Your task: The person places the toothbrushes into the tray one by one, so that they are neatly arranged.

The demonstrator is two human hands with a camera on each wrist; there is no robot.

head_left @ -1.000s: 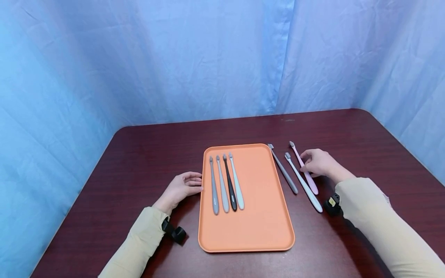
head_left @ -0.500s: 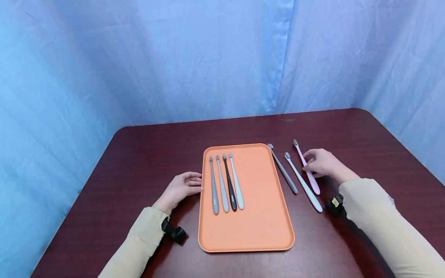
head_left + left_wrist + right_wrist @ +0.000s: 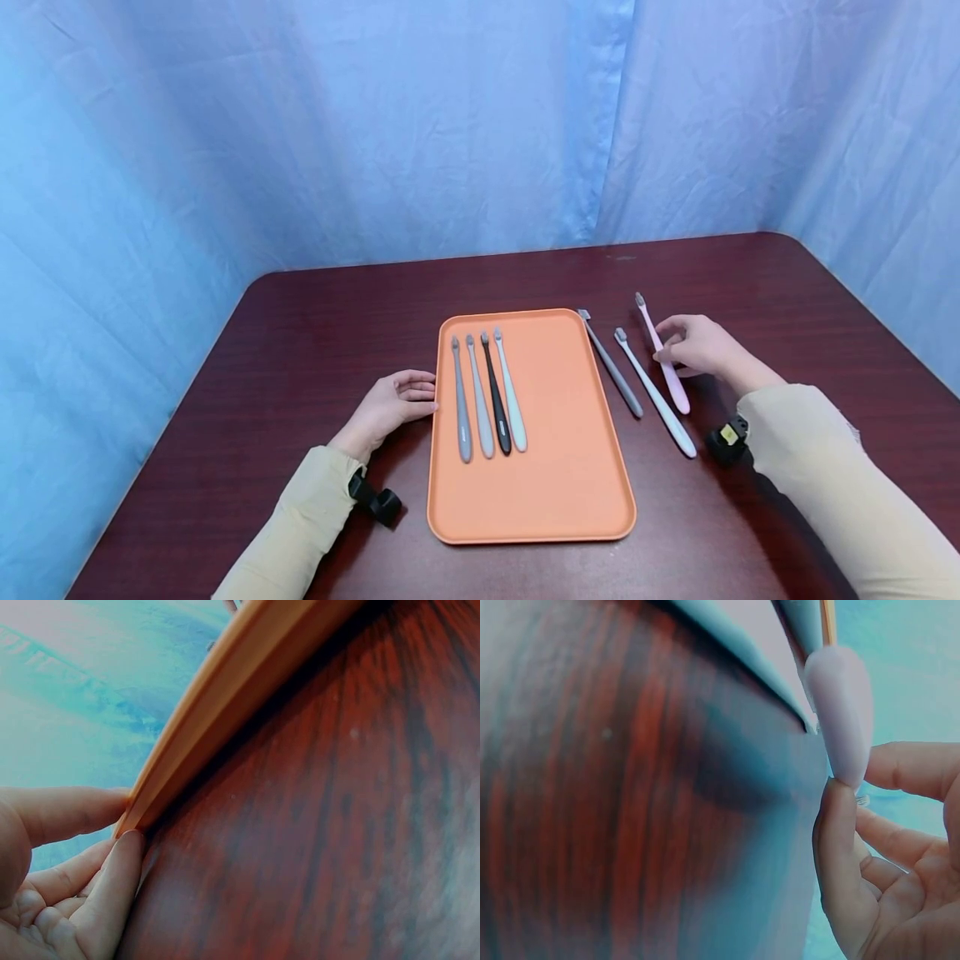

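Observation:
My right hand (image 3: 696, 348) pinches a pink toothbrush (image 3: 675, 390) near its middle, just above the table to the right of the orange tray (image 3: 555, 475). In the right wrist view the pink toothbrush's handle end (image 3: 841, 712) lies against my fingertips (image 3: 838, 847). My left hand (image 3: 393, 402) rests on the table with relaxed fingers touching the tray's left rim (image 3: 225, 697). On the tray's left part lie several toothbrushes side by side: grey (image 3: 461, 408), light grey (image 3: 480, 404), black (image 3: 496, 404) and pale mint (image 3: 511, 400).
A dark grey toothbrush (image 3: 613, 373) and a white toothbrush (image 3: 658, 404) lie on the dark wooden table (image 3: 300, 350) between the tray and my right hand. Blue curtains (image 3: 375, 125) close off the back and sides. The tray's right half is bare.
My right hand has raised the pink toothbrush and drawn it slightly to the right and away from me. The left hand and the other toothbrushes have not moved.

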